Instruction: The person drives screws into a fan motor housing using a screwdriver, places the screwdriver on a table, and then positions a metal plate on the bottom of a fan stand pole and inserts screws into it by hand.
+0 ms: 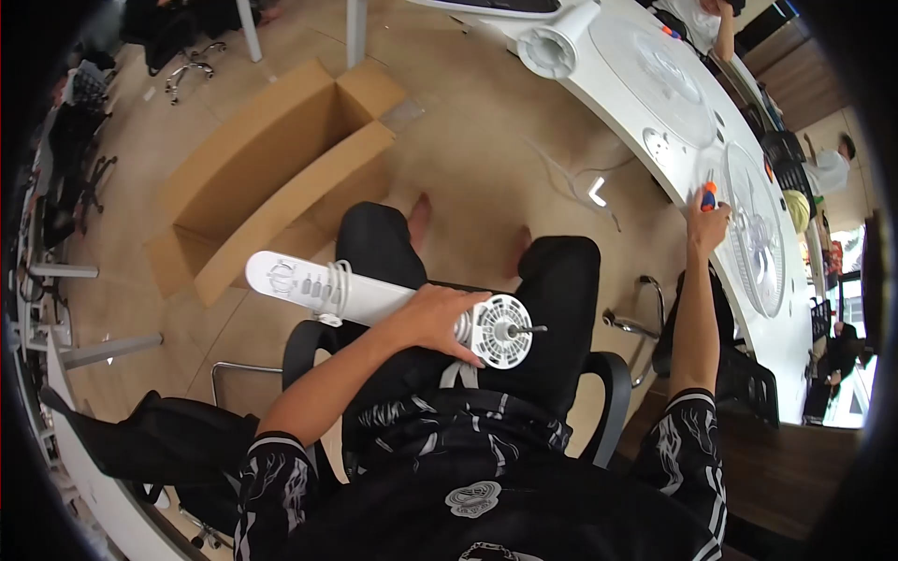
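Observation:
My left hand (432, 323) is closed round the neck of a white electric fan body (374, 297), which lies across my lap. Its round vented motor housing (500, 348) faces up, with a metal shaft sticking out. A white cord (339, 290) is bundled round the column, beside a row of grey buttons. Out to the right, my right hand (708, 224) grips a screwdriver (709, 194) with an orange and blue handle, at the edge of the white table. Just beyond that hand, a round fan grille (756, 245) lies on the table.
Another round grille (629, 58) lies farther along the white table (625, 120), near a white tubular part (552, 49). An open cardboard box (271, 150) stands on the floor ahead. A person (697, 21) sits across the table. Chair armrests (613, 397) flank me.

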`<action>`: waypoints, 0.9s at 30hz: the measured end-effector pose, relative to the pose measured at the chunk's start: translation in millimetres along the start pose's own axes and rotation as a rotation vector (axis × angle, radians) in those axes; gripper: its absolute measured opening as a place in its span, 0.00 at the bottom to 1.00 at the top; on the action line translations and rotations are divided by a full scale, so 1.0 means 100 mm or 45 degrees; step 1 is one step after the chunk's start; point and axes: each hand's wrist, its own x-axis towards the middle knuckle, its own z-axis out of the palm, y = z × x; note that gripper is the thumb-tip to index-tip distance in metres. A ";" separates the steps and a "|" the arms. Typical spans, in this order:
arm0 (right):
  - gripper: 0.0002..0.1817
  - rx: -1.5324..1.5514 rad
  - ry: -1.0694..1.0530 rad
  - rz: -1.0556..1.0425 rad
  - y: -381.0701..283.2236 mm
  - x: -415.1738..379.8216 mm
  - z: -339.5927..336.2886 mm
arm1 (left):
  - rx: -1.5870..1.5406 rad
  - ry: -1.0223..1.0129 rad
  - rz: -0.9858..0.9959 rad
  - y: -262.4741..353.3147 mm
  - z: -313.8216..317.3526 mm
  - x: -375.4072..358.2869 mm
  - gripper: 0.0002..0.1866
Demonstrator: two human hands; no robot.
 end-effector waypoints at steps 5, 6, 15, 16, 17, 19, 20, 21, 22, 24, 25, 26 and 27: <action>0.39 0.072 0.101 -0.117 -0.06 -0.39 -0.33 | 0.013 -0.009 0.011 0.06 -0.06 0.00 0.60; 0.38 0.160 0.181 -0.179 -0.07 -0.53 -0.40 | 0.009 -0.012 0.007 0.05 -0.05 -0.02 0.60; 0.20 1.026 -0.882 0.192 -0.52 -2.75 -1.32 | 0.388 -0.332 -0.217 -0.08 -0.36 -0.13 0.55; 0.19 1.104 -0.947 0.264 -0.48 -2.99 -1.25 | 0.334 -0.301 -0.228 -0.10 -0.31 -0.12 0.44; 0.19 1.156 -1.035 0.344 -0.52 -3.13 -1.30 | 0.371 -0.328 -0.234 -0.02 -0.32 -0.09 0.35; 0.18 1.140 -1.047 0.367 -0.60 -3.23 -1.51 | 0.368 -0.261 -0.147 -0.04 -0.28 -0.09 0.31; 0.17 1.159 -0.999 0.355 -0.61 -3.28 -1.54 | 0.375 -0.246 -0.127 -0.06 -0.26 -0.08 0.31; 0.16 1.232 -0.926 0.455 -0.57 -3.38 -1.51 | 0.384 -0.213 -0.087 -0.10 -0.23 -0.08 0.31; 0.15 1.305 -0.855 0.553 -0.53 -3.46 -1.48 | 0.410 -0.207 -0.088 -0.06 -0.25 -0.07 0.31; 0.12 1.466 -0.737 0.716 -0.45 -3.53 -1.52 | 0.454 -0.246 -0.097 0.05 -0.30 -0.02 0.31; 0.12 1.469 -0.716 0.753 -0.40 -3.56 -1.57 | 0.457 -0.215 -0.087 0.12 -0.33 0.00 0.32; 0.12 1.465 -0.697 0.794 -0.36 -3.61 -1.63 | 0.473 -0.217 -0.085 0.18 -0.37 0.03 0.32; 0.12 1.474 -0.691 0.799 -0.35 -3.64 -1.71 | 0.490 -0.193 -0.098 0.24 -0.41 0.05 0.32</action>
